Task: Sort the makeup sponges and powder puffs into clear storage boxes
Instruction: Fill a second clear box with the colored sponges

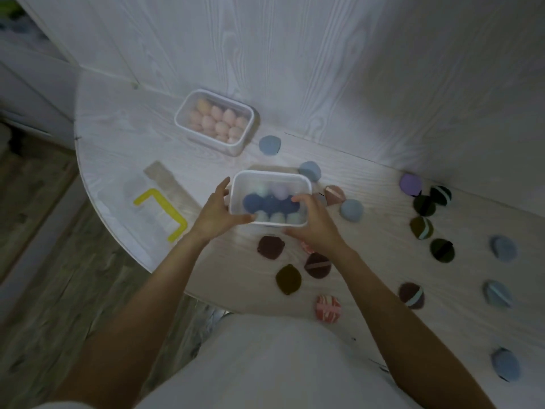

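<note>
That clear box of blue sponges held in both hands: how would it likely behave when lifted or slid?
The near box is probably light, since it holds only foam-like sponges. Its smooth plastic walls may be slippery, which fits the left hand and right hand flanking it. Its low shape looks unlikely to tip.

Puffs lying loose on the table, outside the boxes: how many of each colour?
Blue puffs: 6
Purple puff: 1
Dark green or olive puffs: 5
Maroon puffs: 3
Pink puffs: 3, one mostly hidden under the right hand
Total: 18
</note>
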